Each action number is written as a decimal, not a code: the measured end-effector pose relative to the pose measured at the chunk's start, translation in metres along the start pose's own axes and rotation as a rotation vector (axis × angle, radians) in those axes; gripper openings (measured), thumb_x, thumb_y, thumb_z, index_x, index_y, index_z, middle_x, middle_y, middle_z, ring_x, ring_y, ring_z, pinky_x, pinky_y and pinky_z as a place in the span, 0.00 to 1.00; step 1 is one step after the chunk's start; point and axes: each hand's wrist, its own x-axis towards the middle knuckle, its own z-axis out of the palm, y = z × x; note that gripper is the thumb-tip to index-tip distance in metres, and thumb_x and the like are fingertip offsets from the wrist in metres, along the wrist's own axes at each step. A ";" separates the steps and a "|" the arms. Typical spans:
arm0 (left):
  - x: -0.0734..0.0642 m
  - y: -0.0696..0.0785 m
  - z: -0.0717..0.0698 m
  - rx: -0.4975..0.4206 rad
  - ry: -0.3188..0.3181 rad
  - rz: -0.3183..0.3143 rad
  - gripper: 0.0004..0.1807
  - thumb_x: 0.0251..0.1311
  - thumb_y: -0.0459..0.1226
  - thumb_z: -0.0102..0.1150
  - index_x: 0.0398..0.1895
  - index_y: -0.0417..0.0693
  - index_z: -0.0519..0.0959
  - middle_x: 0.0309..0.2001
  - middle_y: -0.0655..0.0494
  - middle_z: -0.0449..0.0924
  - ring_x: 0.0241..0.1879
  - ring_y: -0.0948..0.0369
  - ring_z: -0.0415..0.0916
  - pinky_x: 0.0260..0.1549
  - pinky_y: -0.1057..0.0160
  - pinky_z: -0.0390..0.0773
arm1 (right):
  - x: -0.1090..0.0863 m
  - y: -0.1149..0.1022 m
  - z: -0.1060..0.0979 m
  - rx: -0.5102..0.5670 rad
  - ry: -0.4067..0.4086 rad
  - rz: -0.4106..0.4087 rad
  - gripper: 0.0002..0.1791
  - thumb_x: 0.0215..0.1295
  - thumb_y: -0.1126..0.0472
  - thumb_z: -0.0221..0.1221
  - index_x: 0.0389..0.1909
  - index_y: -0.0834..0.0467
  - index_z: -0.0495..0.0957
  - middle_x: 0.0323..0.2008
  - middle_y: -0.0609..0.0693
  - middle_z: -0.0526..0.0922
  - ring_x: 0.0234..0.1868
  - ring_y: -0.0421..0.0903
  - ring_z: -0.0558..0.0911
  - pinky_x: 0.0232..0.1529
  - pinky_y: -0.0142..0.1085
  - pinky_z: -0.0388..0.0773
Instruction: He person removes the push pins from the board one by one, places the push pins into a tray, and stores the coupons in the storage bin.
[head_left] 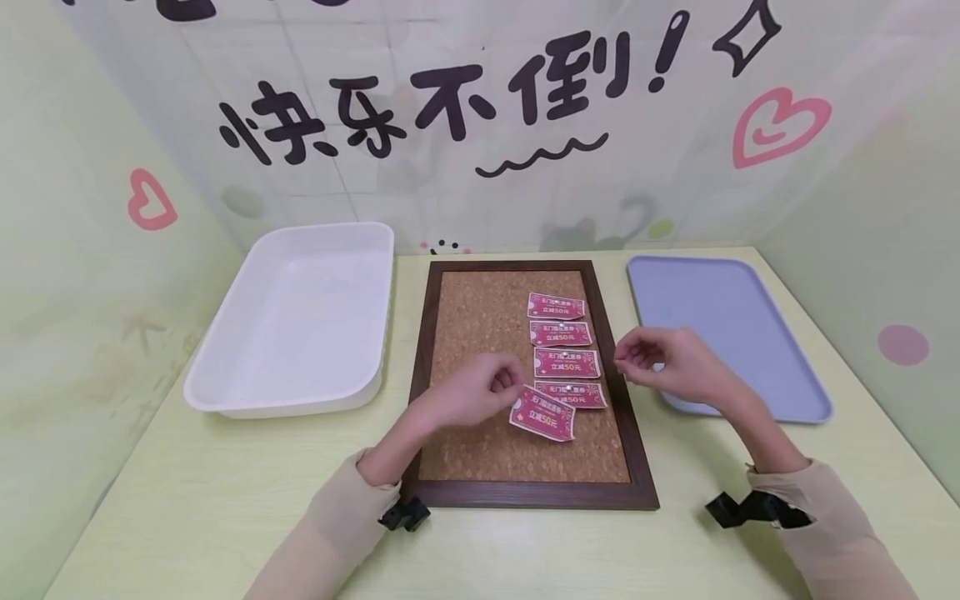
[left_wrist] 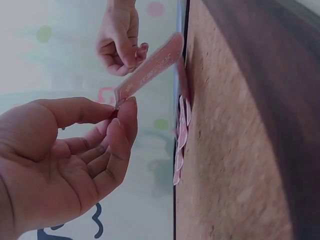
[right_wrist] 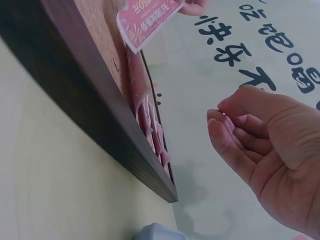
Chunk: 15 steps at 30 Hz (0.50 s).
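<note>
My left hand (head_left: 480, 387) pinches a red paper coupon (head_left: 543, 414) by its corner between thumb and fingertips. The coupon hangs tilted above the cork board (head_left: 480, 317) and overlaps the lowest of several similar coupons (head_left: 567, 362) in the head view. Those are fixed in a column along the board's right side, each with a small white pushpin at its top. To the right of the frame, my right hand (head_left: 671, 362) is raised with thumb and index tip together. A tiny pale object (right_wrist: 223, 114) shows between these fingertips, its kind too small to tell.
A dark wooden frame (head_left: 525, 493) surrounds the cork. On the left stands a deep white tray (head_left: 300, 400); a flat blue tray (head_left: 720, 308) lies at the right, partly behind my right hand. A printed backdrop (head_left: 480, 200) closes off the table's far side.
</note>
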 end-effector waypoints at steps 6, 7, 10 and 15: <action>-0.005 -0.006 -0.016 0.015 0.058 0.007 0.02 0.69 0.31 0.59 0.40 0.41 0.79 0.35 0.55 0.80 0.37 0.62 0.77 0.39 0.66 0.80 | -0.001 0.008 -0.007 0.003 0.051 -0.018 0.09 0.59 0.77 0.65 0.37 0.62 0.81 0.32 0.50 0.84 0.33 0.36 0.81 0.36 0.27 0.80; -0.006 -0.007 -0.018 0.015 0.073 0.013 0.02 0.68 0.31 0.59 0.40 0.40 0.80 0.35 0.54 0.80 0.37 0.61 0.78 0.39 0.66 0.80 | -0.001 0.011 -0.008 -0.003 0.062 -0.020 0.10 0.59 0.77 0.65 0.38 0.62 0.81 0.33 0.50 0.84 0.33 0.36 0.81 0.36 0.26 0.80; -0.008 -0.010 -0.026 0.019 0.124 0.008 0.02 0.68 0.31 0.60 0.40 0.40 0.80 0.35 0.53 0.81 0.37 0.61 0.78 0.38 0.65 0.80 | -0.001 0.017 -0.012 -0.021 0.093 -0.019 0.10 0.59 0.77 0.65 0.38 0.63 0.81 0.33 0.50 0.84 0.33 0.36 0.81 0.35 0.25 0.79; -0.013 -0.012 -0.039 -0.006 0.197 -0.014 0.02 0.67 0.31 0.61 0.40 0.40 0.80 0.35 0.53 0.81 0.34 0.58 0.78 0.35 0.63 0.80 | -0.003 0.026 -0.018 -0.061 0.123 -0.006 0.07 0.61 0.76 0.64 0.39 0.67 0.82 0.33 0.55 0.85 0.33 0.34 0.81 0.35 0.23 0.78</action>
